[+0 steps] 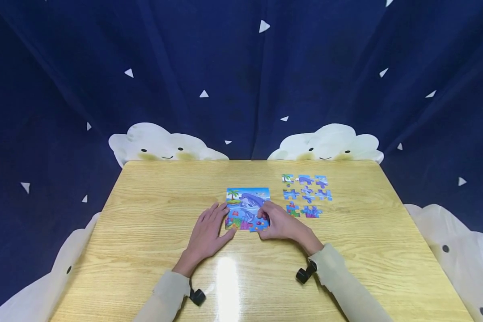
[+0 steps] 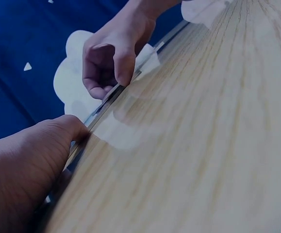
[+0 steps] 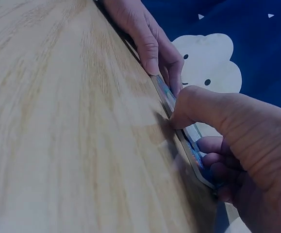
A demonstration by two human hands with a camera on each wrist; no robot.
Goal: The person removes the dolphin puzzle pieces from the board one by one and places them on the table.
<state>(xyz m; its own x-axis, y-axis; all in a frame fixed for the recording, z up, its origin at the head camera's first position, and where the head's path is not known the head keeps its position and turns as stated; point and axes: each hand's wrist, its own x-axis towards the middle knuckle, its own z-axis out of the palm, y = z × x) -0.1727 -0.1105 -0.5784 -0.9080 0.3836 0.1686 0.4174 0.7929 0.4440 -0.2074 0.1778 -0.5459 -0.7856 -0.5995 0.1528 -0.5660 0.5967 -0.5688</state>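
Observation:
A dolphin jigsaw puzzle [image 1: 247,203] lies flat on the table, with a palm island at its upper left and coral along its bottom. My left hand [image 1: 207,233] rests beside its left edge, fingers extended, the fingertips and thumb touching the left side and lower left corner. At the lower right corner my right hand [image 1: 281,222] has curled fingers and pinches a blue puzzle piece [image 1: 256,227], which sits slightly out of line with the bottom edge. That hand covers part of the puzzle's right side. In the right wrist view, the thumb and curled fingers are at the puzzle's edge [image 3: 197,158].
Several loose puzzle pieces [image 1: 307,191] lie in rough rows to the right of the puzzle. The wooden table [image 1: 153,201] ends at a dark blue curtain [image 1: 233,67] with white triangles and clouds. Black wrist cameras [image 1: 198,297] hang at both cuffs.

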